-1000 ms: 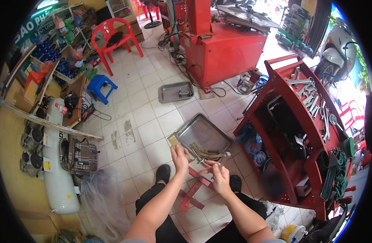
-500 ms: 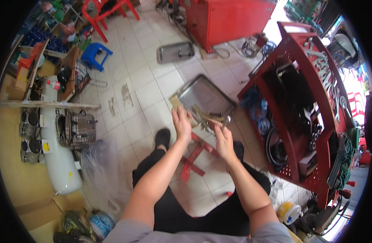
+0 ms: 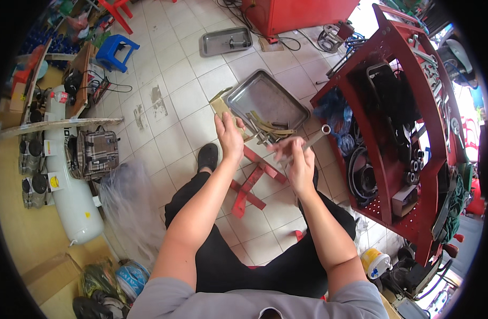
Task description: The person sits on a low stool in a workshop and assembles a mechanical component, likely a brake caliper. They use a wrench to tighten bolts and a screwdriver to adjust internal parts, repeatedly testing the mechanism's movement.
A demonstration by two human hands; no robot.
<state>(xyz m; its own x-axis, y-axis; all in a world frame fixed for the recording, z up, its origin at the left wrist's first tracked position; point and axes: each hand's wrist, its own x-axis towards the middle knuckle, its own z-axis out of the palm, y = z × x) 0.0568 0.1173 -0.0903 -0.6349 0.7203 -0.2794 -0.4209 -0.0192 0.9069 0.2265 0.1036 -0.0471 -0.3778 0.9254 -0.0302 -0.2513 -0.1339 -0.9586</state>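
My right hand point(image 3: 301, 169) is closed around a wrench point(image 3: 319, 134), its ring end sticking out to the right beyond the fingers, which are partly blurred. To its left, my left hand point(image 3: 230, 139) is raised with the fingers stretched out and nothing seen in them. Beside those fingers lies a tan cardboard piece point(image 3: 218, 104). Just past both hands a small metal part point(image 3: 263, 138) shows, partly hidden by the right hand. Behind it, curved tan strips point(image 3: 261, 123) lie at the near side of a grey metal tray point(image 3: 286, 91). A red metal stand point(image 3: 250, 187) is below my hands, between my feet.
A smaller tray point(image 3: 209, 48) holding a metal part lies farther off, near a red cabinet point(image 3: 297, 16). On the right stands a dark red tool rack point(image 3: 374, 175) with wrenches. A blue stool point(image 3: 112, 53), plaid bag point(image 3: 97, 151) and white tank point(image 3: 79, 210) are left.
The view has shifted, so the trays and rack sit higher. My right hand has turned, and the wrench's ring end now points farther out to the right. My left hand stays outstretched.
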